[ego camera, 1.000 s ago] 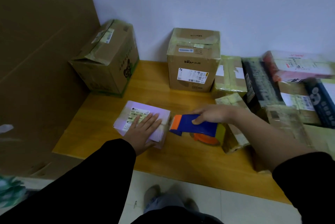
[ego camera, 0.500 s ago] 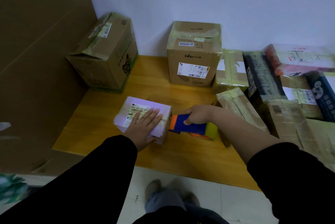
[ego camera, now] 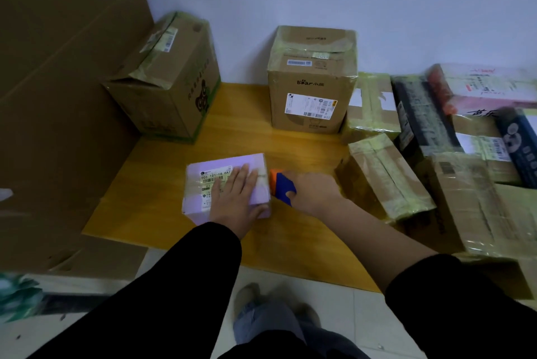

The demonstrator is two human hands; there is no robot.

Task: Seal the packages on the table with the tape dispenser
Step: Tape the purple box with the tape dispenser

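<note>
Left hand (ego camera: 236, 199) lies flat, fingers spread, on the small white package (ego camera: 226, 185) mid-bench (ego camera: 290, 231). Right hand (ego camera: 312, 194) grips the blue-orange tape dispenser (ego camera: 280, 185), apparently touching its right side. Taped cartons (ego camera: 383, 175) crowd right; brown boxes (ego camera: 312, 79) behind.

Bare wood of the table (ego camera: 241, 132) runs as a lane between the left carton (ego camera: 168, 91) and the Bear-marked carton (ego camera: 312, 82), forward to the small white package (ego camera: 200, 204). More lies free on that package's left, up to the big cardboard sheet (ego camera: 64, 97), and along the near edge. On the package's right the gap is taken up by the right hand (ego camera: 313, 193) gripping the tape dispenser (ego camera: 282, 184), with a taped parcel (ego camera: 383, 178) just beyond the wrist. Farther right the heaped parcels (ego camera: 465, 161) lie packed edge to edge — that side is closed off — and the left hand (ego camera: 235, 196) lies flat over the package's top.
</note>
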